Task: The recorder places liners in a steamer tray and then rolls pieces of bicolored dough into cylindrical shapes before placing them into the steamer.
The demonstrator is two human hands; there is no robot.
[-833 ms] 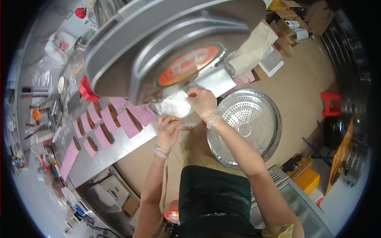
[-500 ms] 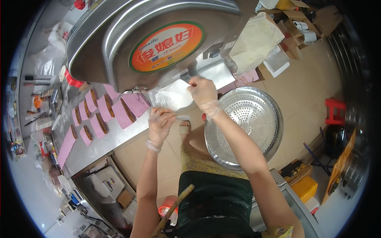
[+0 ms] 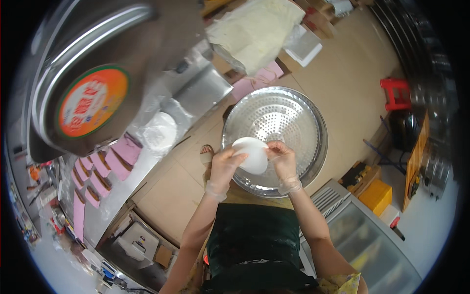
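Hands have left the machine's outlet: left gloved hand and right gloved hand now pinch a round white dough sheet between them, above the perforated round steel tray.

Light: bright, even daylight across the scene | Glare: sheen on the perforated steel tray and on the grey machine hood at upper left | Shadows: soft, faint on the tan floor | Distortion: strong fisheye, black rim, edges bent | Focus: centre sharp, periphery smeared
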